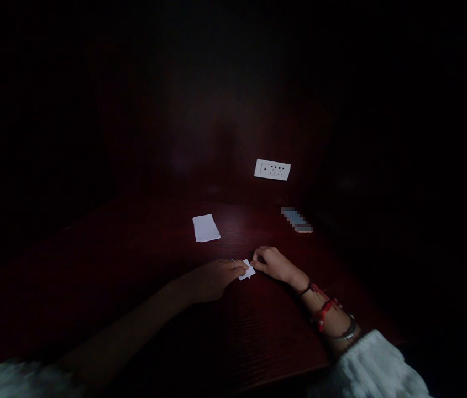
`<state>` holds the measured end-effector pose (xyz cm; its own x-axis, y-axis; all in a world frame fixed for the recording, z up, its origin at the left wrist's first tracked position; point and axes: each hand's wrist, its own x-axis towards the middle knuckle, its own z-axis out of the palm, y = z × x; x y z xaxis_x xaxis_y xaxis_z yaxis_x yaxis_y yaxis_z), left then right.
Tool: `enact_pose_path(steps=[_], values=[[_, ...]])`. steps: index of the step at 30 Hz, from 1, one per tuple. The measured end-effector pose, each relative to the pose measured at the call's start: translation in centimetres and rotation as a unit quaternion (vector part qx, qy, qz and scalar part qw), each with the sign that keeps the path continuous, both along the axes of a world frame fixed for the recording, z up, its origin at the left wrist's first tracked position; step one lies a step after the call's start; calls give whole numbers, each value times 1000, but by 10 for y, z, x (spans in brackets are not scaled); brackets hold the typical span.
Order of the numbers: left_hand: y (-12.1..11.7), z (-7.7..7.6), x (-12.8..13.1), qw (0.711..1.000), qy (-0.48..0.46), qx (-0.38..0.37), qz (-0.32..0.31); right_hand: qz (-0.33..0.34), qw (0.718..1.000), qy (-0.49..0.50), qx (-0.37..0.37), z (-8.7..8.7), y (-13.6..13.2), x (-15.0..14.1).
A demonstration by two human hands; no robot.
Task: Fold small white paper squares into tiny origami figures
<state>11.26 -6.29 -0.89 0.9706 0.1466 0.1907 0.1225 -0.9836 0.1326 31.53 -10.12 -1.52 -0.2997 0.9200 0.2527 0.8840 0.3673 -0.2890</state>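
Observation:
A small folded piece of white paper lies on the dark red wooden table between my two hands. My left hand, with a ring on one finger, has its fingers closed and pinches the paper's left side. From the right, my right hand presses closed fingertips on the paper's other edge. Red cords and a metal bracelet circle my right wrist. Both sleeves are white and fluffy.
A small stack of white paper sheets lies further back on the table. A phone rests at the back right. A white wall socket sits on the dark wall behind. The room is very dark.

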Motion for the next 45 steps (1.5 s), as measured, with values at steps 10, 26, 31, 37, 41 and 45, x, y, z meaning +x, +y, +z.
enact_pose_path(steps=[10,26,31,37,41,45], values=[[3,-6,0,1000,-20,-9,2,80,996,7,30,25,-19,2],[0,-1,-1,1000,-23,-11,-9,133,986,-102,-3,28,-29,-1],[0,0,1,1000,-22,-10,-9,135,984,-110,-19,30,-29,-2],[0,1,1,1000,-25,-7,-3,136,984,-112,-24,31,-30,-3],[1,3,-1,999,-35,-18,8,140,984,-108,-26,32,-31,-3],[4,1,0,999,-39,-17,22,146,984,-103,-20,31,-31,-2]])
